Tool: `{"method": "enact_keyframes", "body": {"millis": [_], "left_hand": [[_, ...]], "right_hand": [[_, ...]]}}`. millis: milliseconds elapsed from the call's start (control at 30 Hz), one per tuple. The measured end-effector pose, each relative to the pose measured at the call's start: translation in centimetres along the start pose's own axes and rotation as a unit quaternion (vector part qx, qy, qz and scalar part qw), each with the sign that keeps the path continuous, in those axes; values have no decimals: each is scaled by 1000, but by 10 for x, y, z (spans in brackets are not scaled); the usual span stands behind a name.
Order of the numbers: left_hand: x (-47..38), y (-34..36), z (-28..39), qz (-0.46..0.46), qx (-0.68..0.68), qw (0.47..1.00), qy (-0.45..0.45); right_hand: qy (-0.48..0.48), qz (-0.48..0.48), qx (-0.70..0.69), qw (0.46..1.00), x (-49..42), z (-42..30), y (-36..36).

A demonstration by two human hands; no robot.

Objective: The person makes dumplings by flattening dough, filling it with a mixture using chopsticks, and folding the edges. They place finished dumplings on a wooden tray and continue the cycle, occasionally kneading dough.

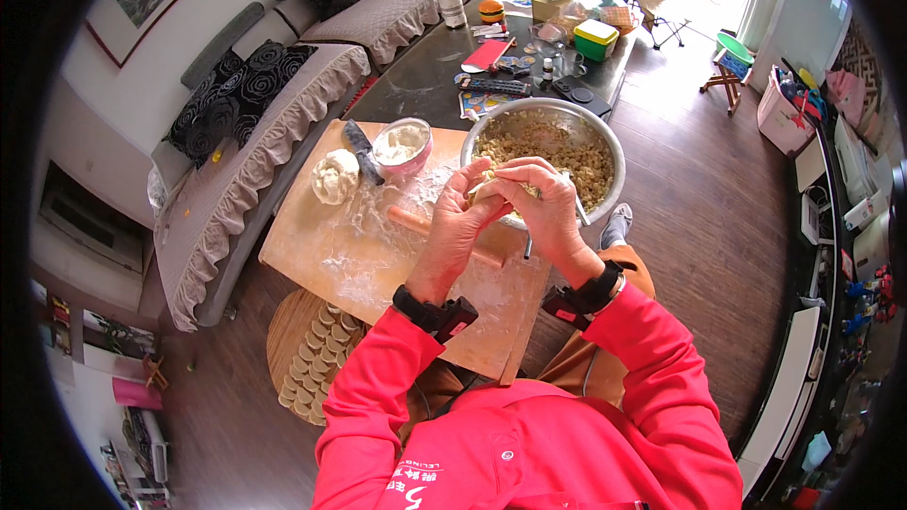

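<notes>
My left hand and my right hand meet over the near rim of a wide steel basin. Their fingertips pinch a small pale dough piece, mostly hidden by the fingers; it looks like a dumpling. Crumbly, chopped filling covers the basin's bottom. A metal utensil handle leans on the rim beside my right hand. Beneath my left wrist a wooden rolling pin lies across a floured wooden board. Farther left are a dough lump and a pink bowl of white flour.
Several folded dumplings lie in rows on a round wooden board, low at the left. A dark elongated object is beside the flour bowl. Behind the basin, a dark table carries remotes, cups and a green-yellow box.
</notes>
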State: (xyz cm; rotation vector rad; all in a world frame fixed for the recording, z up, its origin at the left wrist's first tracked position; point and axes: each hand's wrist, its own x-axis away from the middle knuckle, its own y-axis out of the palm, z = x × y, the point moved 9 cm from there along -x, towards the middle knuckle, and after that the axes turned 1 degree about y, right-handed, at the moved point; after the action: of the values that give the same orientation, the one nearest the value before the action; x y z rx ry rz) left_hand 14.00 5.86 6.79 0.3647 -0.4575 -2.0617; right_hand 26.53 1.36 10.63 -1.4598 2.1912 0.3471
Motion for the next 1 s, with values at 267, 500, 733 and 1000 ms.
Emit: {"method": "enact_keyframes", "body": {"millis": [267,500,733,1000], "left_hand": [[2,-4,-2,1,-6,1000,-11],[1,-1,-2,-24,-38,999,-4],[2,-3,-1,-32,-52,998,-5],[2,-3,-3,-31,-51,998,-9]], "right_hand": [[-21,16,23,999,3,-11,-4],[-54,-17,55,997,-2,-17,-3],[-133,-20,81,988,0,-29,-5],[-185,-50,164,968,-3,-40,-1]]}}
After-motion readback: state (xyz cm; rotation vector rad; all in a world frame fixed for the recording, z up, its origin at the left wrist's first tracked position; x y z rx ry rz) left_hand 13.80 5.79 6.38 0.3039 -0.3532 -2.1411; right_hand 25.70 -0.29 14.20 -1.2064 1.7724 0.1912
